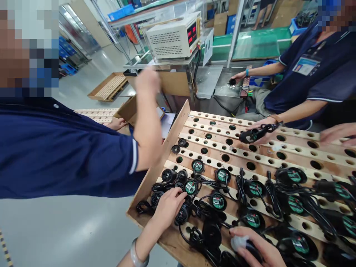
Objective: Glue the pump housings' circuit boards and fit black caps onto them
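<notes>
My left hand [170,208], a pale bangle on its wrist, reaches over the near left corner of a wooden tray [154,174]. Its fingers are stretched out over black round grille parts [182,215], close to a black pump-like unit with a green circuit board [190,187]. Whether the fingertips grip anything is hidden. My right hand [260,249] is closed around a dark rounded part with a greyish, shiny end [239,243], low at the front of the tray. Around both hands lie black units with exposed boards and coiled black cables [204,207].
Wooden strips with round holes [225,157] cross the tray. A person opposite holds a black cabled unit [250,135] over it. Another person's arm [148,122] blurs past on the left. Behind stands a power supply with red digits [175,39]. A further hand [339,134] is at right.
</notes>
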The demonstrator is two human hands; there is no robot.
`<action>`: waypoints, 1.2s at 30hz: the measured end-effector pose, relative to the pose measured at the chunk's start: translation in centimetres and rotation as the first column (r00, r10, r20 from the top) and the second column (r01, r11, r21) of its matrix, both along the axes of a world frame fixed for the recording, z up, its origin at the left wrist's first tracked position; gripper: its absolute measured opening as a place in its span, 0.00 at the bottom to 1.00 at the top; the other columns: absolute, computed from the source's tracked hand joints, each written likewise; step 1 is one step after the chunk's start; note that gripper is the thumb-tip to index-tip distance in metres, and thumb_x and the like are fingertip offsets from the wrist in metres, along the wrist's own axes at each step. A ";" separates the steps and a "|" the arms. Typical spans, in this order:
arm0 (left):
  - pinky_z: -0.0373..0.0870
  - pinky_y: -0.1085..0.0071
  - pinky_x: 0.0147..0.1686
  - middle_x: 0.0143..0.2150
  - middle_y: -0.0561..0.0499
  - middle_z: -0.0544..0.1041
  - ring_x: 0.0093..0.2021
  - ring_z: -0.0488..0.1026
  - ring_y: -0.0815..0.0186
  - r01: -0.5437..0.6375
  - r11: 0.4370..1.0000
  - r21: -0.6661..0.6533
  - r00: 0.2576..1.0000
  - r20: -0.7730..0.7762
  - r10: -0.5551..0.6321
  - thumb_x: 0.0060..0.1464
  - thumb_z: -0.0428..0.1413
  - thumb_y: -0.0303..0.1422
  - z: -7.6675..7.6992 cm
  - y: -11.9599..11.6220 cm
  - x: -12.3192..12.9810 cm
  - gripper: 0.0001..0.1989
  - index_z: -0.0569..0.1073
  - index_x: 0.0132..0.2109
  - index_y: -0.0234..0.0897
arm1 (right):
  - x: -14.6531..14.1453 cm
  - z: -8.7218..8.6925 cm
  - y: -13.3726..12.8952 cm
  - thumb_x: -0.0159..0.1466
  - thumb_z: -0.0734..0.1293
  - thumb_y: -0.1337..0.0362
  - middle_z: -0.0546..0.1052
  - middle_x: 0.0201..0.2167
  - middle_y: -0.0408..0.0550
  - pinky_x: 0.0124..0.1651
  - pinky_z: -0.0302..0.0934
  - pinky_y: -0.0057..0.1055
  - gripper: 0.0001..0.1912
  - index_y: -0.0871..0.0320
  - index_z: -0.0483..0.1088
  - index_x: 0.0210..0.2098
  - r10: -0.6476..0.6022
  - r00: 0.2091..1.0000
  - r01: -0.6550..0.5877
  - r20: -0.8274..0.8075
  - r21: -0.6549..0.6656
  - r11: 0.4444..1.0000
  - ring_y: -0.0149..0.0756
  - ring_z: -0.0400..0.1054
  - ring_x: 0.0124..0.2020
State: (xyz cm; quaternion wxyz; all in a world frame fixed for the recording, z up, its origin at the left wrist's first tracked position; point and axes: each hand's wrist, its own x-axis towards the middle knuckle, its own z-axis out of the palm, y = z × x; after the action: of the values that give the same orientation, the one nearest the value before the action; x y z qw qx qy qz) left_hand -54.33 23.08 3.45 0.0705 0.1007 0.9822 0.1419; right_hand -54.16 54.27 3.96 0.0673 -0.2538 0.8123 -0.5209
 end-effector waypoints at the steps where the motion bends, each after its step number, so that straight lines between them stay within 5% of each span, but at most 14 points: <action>1: 0.74 0.64 0.41 0.43 0.47 0.74 0.41 0.74 0.62 -0.025 0.999 0.038 1.000 0.003 0.025 0.62 0.47 0.29 0.0 -0.1 -0.1 0.10 0.72 0.46 0.40 | -0.5 0.1 0.0 0.62 0.66 0.63 0.80 0.40 0.44 0.43 0.67 0.17 0.13 0.50 0.71 0.47 0.015 1.000 -0.015 0.003 0.014 1.000 0.33 0.76 0.39; 5: 0.73 0.61 0.47 0.49 0.45 0.73 0.47 0.73 0.60 -0.183 0.957 0.227 0.983 0.061 0.173 0.55 0.57 0.30 -0.8 -0.7 -0.8 0.23 0.63 0.57 0.40 | -3.6 0.5 -0.7 0.65 0.62 0.61 0.77 0.46 0.47 0.47 0.67 0.24 0.15 0.50 0.67 0.52 0.093 0.992 -0.097 0.080 0.048 0.994 0.36 0.73 0.45; 8: 0.74 0.60 0.48 0.53 0.44 0.72 0.46 0.74 0.60 -0.236 0.931 0.277 0.970 0.131 0.207 0.49 0.61 0.28 -1.1 -0.9 -1.0 0.34 0.59 0.62 0.41 | -6.8 0.7 -2.5 0.68 0.58 0.58 0.76 0.39 0.47 0.41 0.67 0.26 0.15 0.52 0.64 0.52 0.160 0.955 -0.178 0.249 0.050 0.983 0.34 0.72 0.38; 12: 0.72 0.60 0.51 0.54 0.45 0.72 0.52 0.72 0.58 -0.317 0.919 0.234 0.948 0.067 0.310 0.55 0.57 0.31 0.3 -1.0 0.9 0.23 0.65 0.57 0.43 | -11.0 0.2 -5.8 0.70 0.52 0.55 0.71 0.32 0.44 0.34 0.63 0.28 0.17 0.52 0.63 0.52 0.327 0.856 -0.339 0.401 -0.043 0.940 0.31 0.64 0.28; 18: 0.75 0.66 0.47 0.51 0.46 0.75 0.49 0.75 0.59 -0.461 0.858 0.227 0.861 -0.118 0.494 0.56 0.56 0.35 1.2 0.2 7.1 0.17 0.70 0.53 0.43 | -14.4 -2.1 -8.8 0.67 0.57 0.57 0.70 0.43 0.48 0.46 0.59 0.34 0.16 0.53 0.67 0.52 0.468 0.793 -0.462 0.389 -0.116 0.879 0.35 0.64 0.40; 25: 0.76 0.68 0.40 0.42 0.47 0.79 0.40 0.77 0.62 -0.589 0.718 0.370 0.691 -0.231 0.685 0.56 0.56 0.34 -1.5 2.9 8.7 0.15 0.70 0.51 0.38 | -15.0 -3.9 -9.9 0.59 0.68 0.51 0.64 0.25 0.39 0.27 0.49 0.26 0.17 0.58 0.66 0.38 0.445 0.584 -0.288 0.679 -0.339 0.896 0.25 0.54 0.24; 36: 0.76 0.68 0.38 0.40 0.48 0.78 0.38 0.76 0.65 -0.578 0.729 0.366 0.692 -0.255 0.676 0.57 0.55 0.30 -2.0 3.6 8.6 0.18 0.66 0.55 0.39 | -16.2 -4.7 -11.3 0.52 0.74 0.57 0.66 0.29 0.40 0.26 0.51 0.24 0.20 0.57 0.67 0.39 0.376 0.486 0.071 0.789 -0.464 0.883 0.24 0.55 0.26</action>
State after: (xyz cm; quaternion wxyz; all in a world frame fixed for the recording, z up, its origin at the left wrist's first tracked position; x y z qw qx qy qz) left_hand -45.73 26.71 1.43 -0.1832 -0.2106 0.9239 0.2617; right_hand -70.36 42.93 -0.70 0.4521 -0.0410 0.5026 -0.7357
